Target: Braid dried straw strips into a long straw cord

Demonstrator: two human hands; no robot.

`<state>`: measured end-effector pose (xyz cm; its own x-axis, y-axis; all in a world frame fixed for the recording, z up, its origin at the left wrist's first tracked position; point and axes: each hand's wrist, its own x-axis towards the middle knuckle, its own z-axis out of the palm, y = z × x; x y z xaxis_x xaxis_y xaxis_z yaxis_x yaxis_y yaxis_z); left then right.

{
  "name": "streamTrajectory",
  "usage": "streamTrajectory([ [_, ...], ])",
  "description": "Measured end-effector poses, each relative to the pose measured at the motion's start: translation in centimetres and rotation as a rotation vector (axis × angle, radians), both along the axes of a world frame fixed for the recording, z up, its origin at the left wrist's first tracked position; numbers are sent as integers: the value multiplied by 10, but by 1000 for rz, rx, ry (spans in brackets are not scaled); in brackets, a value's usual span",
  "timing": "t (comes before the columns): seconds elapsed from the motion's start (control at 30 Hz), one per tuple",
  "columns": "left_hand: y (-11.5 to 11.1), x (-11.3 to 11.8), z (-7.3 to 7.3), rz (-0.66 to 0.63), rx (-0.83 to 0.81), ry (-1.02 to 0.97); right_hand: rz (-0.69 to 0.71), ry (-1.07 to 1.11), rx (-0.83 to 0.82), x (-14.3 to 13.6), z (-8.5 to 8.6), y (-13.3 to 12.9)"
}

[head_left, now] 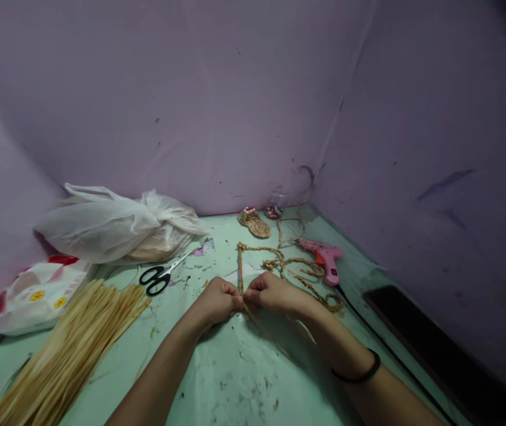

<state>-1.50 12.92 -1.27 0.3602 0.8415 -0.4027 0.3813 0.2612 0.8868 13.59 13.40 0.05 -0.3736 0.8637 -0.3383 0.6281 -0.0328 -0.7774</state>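
Observation:
Both hands meet near the middle of the table, fingertips close together on the lower end of a braided straw cord (241, 266). My left hand (221, 300) pinches the cord from the left. From the right, my right hand (270, 291) pinches it at the same spot. Loose thin strands trail from the fingers toward the lower right, partly blurred. Beyond the hands, the braid runs up, bends right and lies in loops (299, 269) beside a pink glue gun (324, 255).
Scissors (163, 277), a straw bundle (70, 349), a white plastic bag (115, 225) and a printed packet (35, 296) lie left. At the back are a small woven slipper (255, 223) and a bead container (273, 211). A black cable (381, 337) and dark tray (430, 349) lie right.

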Motion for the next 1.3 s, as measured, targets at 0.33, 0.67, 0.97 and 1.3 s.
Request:
streamTrajectory([
  [0.33, 0, -1, 0, 28, 65, 53, 122, 258, -224, 13, -2, 3],
  [0.67, 3, -4, -5, 40, 13, -65, -128, 392, -229, 2, -8, 3],
  [0.97, -2, -3, 1, 49, 20, -142, -275, 484, -331, -12, -9, -7],
  [1.3, 0, -3, -8, -3, 111, -52, -273, 293, -374, -11, -4, -9],
])
